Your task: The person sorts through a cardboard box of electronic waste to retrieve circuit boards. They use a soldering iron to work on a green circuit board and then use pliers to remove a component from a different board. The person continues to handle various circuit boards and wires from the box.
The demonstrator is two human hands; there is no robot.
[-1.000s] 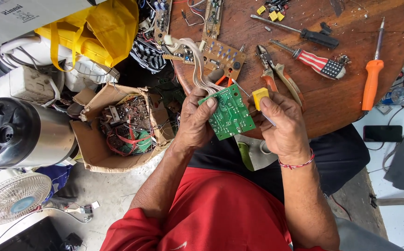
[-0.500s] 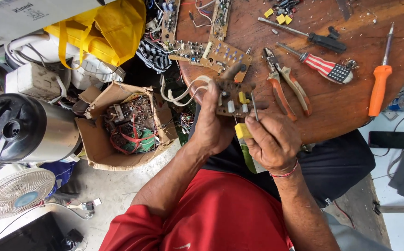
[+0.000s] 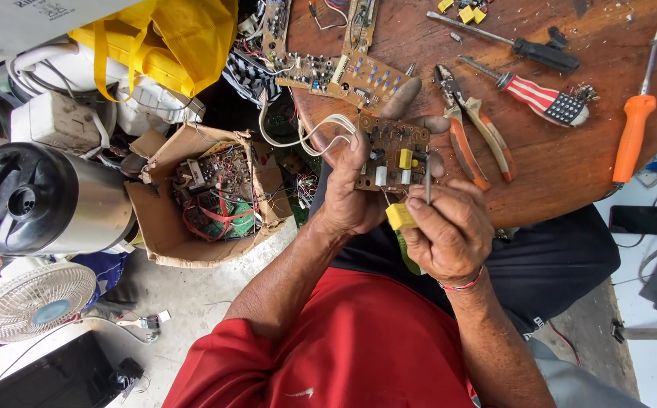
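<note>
So a small brown circuit board (image 3: 391,153) is gripped by the left hand (image 3: 355,193), thumb pressed on the near left edge and the other fingers wrapped behind it, with fingertips seen poking out past the far and right edges. The board is held component side up, just above the near rim of the round wooden table (image 3: 570,162), and a loop of white wires (image 3: 298,136) is seen trailing off its left side

A thin metal probe or screwdriver shaft (image 3: 428,177) is pinched in the right hand (image 3: 446,234), fingers closed tight around it, tip pointed at the board's right half. A little yellow box-shaped part (image 3: 401,217) is tucked against that same hand near the thumb; whether it's actually clamped or just resting there can't be told

On the table behind: orange-handled pliers (image 3: 474,136) just right of the board, a striped-handle screwdriver (image 3: 536,92), a black-handled one (image 3: 525,47), an orange one (image 3: 635,125) well off to the right, and another bare circuit board (image 3: 343,72) further back

Down left on the floor, a cardboard box (image 3: 207,196) stuffed with wiring scraps can be seen, plus a steel kettle (image 3: 41,200) and a small white fan (image 3: 34,298)
</note>
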